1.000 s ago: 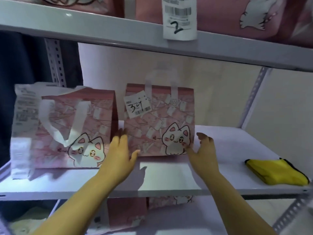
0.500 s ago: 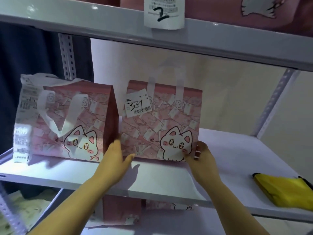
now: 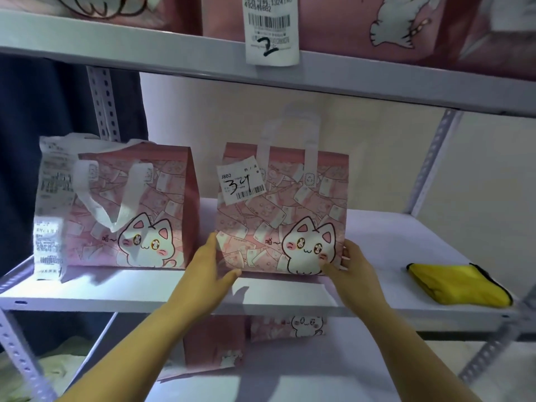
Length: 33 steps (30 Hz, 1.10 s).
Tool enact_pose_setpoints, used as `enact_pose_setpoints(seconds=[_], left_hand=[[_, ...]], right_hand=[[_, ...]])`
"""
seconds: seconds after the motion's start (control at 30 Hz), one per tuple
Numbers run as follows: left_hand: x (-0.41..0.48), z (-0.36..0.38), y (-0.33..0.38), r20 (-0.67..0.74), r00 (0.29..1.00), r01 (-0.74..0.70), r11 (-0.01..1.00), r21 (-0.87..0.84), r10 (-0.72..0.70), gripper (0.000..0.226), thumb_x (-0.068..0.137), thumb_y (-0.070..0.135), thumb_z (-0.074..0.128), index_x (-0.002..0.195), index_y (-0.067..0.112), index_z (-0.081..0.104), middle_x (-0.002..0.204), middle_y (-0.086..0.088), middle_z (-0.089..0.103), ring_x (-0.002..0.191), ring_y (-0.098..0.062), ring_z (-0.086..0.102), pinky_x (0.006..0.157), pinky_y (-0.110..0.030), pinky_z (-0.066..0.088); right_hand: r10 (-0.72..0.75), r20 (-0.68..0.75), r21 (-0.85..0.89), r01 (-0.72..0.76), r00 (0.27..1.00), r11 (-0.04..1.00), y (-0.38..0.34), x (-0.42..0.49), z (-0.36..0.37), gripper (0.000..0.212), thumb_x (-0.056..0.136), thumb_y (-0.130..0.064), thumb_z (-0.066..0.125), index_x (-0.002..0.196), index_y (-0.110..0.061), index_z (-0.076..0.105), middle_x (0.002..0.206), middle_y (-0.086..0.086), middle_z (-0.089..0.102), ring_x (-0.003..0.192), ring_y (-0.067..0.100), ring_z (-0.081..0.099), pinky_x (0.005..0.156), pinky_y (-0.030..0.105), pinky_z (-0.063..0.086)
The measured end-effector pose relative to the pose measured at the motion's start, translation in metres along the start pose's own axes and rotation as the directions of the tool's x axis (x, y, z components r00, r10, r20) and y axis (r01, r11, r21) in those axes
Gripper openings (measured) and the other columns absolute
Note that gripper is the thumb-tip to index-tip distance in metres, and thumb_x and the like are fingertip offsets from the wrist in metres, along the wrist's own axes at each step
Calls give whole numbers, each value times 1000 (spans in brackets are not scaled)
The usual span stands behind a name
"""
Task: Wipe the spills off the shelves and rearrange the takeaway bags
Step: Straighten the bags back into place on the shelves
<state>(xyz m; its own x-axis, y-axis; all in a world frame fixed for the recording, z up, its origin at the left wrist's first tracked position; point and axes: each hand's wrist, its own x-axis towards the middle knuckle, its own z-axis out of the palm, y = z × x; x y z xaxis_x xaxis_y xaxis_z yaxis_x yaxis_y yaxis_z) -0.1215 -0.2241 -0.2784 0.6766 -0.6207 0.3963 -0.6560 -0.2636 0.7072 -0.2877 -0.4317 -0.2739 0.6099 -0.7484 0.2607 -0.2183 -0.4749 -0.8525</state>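
Note:
Two pink takeaway bags with a white cat print stand on the white middle shelf (image 3: 139, 288). The left bag (image 3: 139, 216) carries a long receipt on its left side. The right bag (image 3: 278, 216) has a tag marked 34 and its handles stand up. My left hand (image 3: 208, 271) presses flat against this bag's lower left corner, thumb at the front bottom edge. My right hand (image 3: 353, 271) grips the lower right corner, thumb on the front and fingers round the side. A folded yellow cloth (image 3: 458, 282) lies on the shelf to the right, apart from both hands.
The upper shelf (image 3: 145, 50) sits close above the bag handles and holds more pink bags, with a paper label marked 2 (image 3: 271, 33) hanging over its edge. Perforated uprights (image 3: 432, 161) frame the sides. More cat bags (image 3: 287, 326) stand on the shelf below.
Both hands have slid down to the right bag's bottom corners. A small gap has opened between this bag and the left bag.

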Motion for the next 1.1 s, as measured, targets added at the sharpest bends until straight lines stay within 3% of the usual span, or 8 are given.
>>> enact_pose_setpoints(seconds=[0.13,0.27,0.37,0.57,0.67,0.77,0.9,1.1], left_hand=[[2,0,-2,42,999,-1,1000,1,0,62,80,27,68,130,31,31,122,11,51,114,-9,51,96,-27,41],[6,1,-5,66,998,-7,1000,11,6,58,79,28,69,125,32,33,126,8,51,114,-9,52,93,-23,40],[7,4,-5,71,997,-18,1000,14,17,58,79,28,68,125,31,33,120,12,50,106,-4,50,89,-20,38],[0,-2,-1,5,1000,-26,999,47,26,58,81,29,68,130,29,37,122,6,51,111,-11,49,88,-23,35],[-16,-15,5,-35,997,-63,996,62,66,59,82,31,66,134,27,39,125,4,49,106,-6,42,89,-26,37],[-39,-30,9,-51,993,-102,994,49,104,47,84,32,64,127,23,48,121,4,49,99,-3,49,80,-20,43],[-79,-45,3,-4,993,-115,993,-2,115,27,83,33,64,109,32,55,104,19,54,92,9,55,65,-5,44],[-131,-39,-30,126,991,-43,997,65,35,20,83,36,64,102,33,59,93,21,58,87,3,58,71,-12,45]], right_hand=[[1,31,-13,0,1000,1000,-7,-2,-3,37,83,-25,64,104,-44,40,92,-29,53,88,1,56,72,22,44],[37,42,-16,-37,998,999,-9,-1,-6,37,83,-23,65,113,-33,47,99,-19,59,97,14,61,81,31,48],[65,33,-33,-64,997,997,-10,1,-8,43,83,-26,65,122,-26,47,111,-9,61,99,17,60,81,31,47],[124,-53,-89,-129,991,988,-11,-6,-18,68,83,-35,66,140,-17,34,138,2,48,117,22,51,80,27,45],[9,-140,-147,-30,990,989,-18,-27,-20,54,83,-35,66,130,-19,46,127,-3,55,110,16,53,89,33,44],[-97,-147,-120,80,984,990,-27,-57,-16,33,85,-30,65,116,-24,56,111,-10,60,97,6,56,80,22,44],[-133,-46,-67,130,990,989,-30,-98,1,14,86,-27,63,98,-33,59,99,-18,63,89,-7,58,65,7,45],[-91,214,-96,114,973,989,-9,-139,37,9,86,-26,63,88,-35,62,89,-18,64,85,-8,57,69,5,43]])
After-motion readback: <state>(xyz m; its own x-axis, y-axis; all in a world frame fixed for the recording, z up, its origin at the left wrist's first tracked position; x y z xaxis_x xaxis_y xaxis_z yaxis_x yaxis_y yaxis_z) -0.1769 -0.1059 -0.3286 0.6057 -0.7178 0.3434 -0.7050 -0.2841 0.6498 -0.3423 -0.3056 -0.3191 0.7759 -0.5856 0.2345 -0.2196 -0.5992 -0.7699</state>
